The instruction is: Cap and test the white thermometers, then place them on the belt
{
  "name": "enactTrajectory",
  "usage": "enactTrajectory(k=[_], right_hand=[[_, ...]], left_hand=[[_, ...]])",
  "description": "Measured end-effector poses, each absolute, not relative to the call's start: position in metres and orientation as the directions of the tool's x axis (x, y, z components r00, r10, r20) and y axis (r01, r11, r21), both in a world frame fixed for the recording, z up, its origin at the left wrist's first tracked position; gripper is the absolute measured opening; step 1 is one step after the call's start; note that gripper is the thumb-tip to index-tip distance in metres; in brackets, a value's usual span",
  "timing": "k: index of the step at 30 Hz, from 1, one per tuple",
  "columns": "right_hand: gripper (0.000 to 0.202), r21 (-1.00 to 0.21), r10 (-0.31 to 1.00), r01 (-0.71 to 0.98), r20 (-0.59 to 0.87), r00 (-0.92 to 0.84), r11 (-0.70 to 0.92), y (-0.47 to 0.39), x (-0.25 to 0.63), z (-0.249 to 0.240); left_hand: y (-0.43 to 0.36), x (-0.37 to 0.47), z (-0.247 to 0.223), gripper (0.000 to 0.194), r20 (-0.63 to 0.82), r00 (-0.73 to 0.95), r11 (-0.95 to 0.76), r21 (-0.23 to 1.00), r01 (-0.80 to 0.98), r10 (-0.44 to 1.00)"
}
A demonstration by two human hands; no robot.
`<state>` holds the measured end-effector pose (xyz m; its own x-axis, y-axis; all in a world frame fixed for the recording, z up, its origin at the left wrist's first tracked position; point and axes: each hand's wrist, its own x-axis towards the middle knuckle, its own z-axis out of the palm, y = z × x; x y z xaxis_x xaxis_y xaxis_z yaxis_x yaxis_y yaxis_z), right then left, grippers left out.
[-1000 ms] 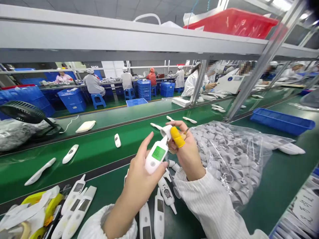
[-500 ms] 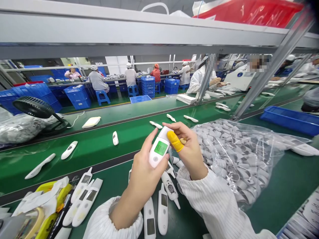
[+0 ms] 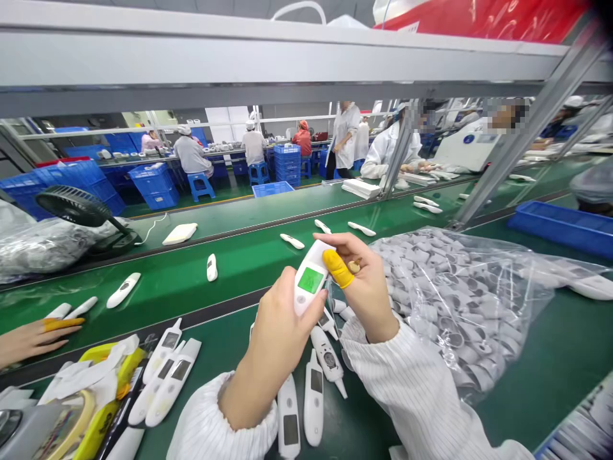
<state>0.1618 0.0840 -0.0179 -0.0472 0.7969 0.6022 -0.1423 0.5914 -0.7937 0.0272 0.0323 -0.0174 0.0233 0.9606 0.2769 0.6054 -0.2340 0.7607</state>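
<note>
A white thermometer with a lit green screen is held up between my two hands. My left hand wraps round its lower body, the thumb along its right edge. My right hand, with a yellow cover on the thumb, pinches its upper end. Below my hands, several white thermometers lie on the green bench, among them one with a dark screen and one with its round part showing. A clear bag of grey-white rings lies just right of my right hand.
Thermometers lie spread along the green belt. Another person's hand reaches in at the left. Near it are a yellow tray and more thermometers. A fan, a blue tray, a slanted metal post and an overhead shelf surround the belt.
My left index finger has drawn back from the thermometer's top and curled. The screen's digits no longer show. Another person's hand has come in at the left, and belt items have shifted left.
</note>
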Motion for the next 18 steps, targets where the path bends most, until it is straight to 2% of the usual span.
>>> enactTrajectory(k=[10, 14, 16, 18], right_hand=[[0.02, -0.795, 0.796, -0.127, 0.603, -0.052, 0.593, 0.086, 0.162, -0.017], [0.038, -0.82, 0.818, -0.093, 0.571, -0.077, 0.564, 0.091, 0.17, -0.02], [0.042, -0.842, 0.838, -0.055, 0.54, -0.084, 0.537, 0.092, 0.176, -0.02], [0.04, -0.843, 0.841, 0.033, 0.533, -0.091, 0.537, 0.09, 0.18, -0.018]], left_hand=[[0.033, 0.032, -0.02, 0.023, 0.254, 0.007, -0.2, 0.745, 0.636, 0.967], [0.034, 0.031, -0.02, 0.02, 0.342, 0.0, -0.265, 0.727, 0.633, 0.94], [0.038, 0.027, -0.018, 0.022, 0.364, -0.015, -0.298, 0.785, 0.543, 0.931], [0.042, 0.021, -0.017, 0.027, 0.281, 0.022, -0.275, 0.917, 0.289, 0.96]])
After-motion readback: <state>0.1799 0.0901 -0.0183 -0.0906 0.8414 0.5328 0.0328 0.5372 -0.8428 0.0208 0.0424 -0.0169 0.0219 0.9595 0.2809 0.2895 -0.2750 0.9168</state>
